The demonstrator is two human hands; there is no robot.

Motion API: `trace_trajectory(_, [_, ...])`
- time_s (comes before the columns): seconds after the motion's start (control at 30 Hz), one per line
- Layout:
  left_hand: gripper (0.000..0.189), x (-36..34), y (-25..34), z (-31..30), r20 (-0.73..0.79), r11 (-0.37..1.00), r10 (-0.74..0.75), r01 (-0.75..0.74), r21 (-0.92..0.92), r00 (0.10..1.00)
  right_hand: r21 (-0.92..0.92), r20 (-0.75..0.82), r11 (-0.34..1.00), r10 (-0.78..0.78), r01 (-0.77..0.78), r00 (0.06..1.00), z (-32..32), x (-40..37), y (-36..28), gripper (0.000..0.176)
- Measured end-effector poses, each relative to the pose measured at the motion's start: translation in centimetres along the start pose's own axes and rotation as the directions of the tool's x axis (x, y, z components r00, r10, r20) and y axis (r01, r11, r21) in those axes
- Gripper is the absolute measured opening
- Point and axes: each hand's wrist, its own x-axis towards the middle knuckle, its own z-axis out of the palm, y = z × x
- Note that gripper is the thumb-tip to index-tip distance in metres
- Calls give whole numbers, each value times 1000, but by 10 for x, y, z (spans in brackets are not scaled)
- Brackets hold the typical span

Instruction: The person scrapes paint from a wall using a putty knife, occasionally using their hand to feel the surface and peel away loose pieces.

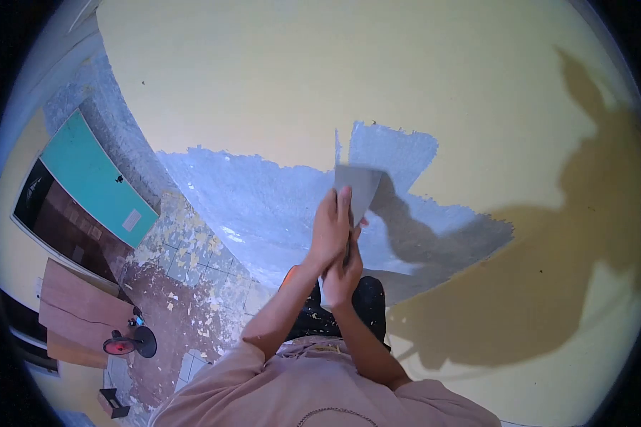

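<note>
A wide scraper with a grey metal blade (360,186) is held up against the wall by both of my hands. My left hand (330,231) is closed round it just below the blade, with fingers lying along the blade's lower part. Lower down, my right hand (343,280) is wrapped round the handle, which is mostly hidden. The blade's top edge lies at the border between yellow paint (263,85) and a bare grey patch (263,188). A narrow grey strip and a broader one run up from there into the paint.
Paint flakes (199,313) litter the floor at the left. A black and red fan (121,346) stands there, near a brownish board (82,306). Farther back is a green door (96,174) beside a dark opening. My shadow (506,306) falls across the wall on the right.
</note>
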Motion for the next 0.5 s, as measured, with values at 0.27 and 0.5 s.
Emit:
trace_trajectory(0.27, [36,9,-19,13,-17,994,105,-105,-13,994,-110,-71,994,15,-22,997,-17,7,-11,39])
trace_trajectory(0.5, [35,-9,-23,12,-35,995,11,-15,-100,999,118,-37,984,141,-135,989,-16,-9,6,33])
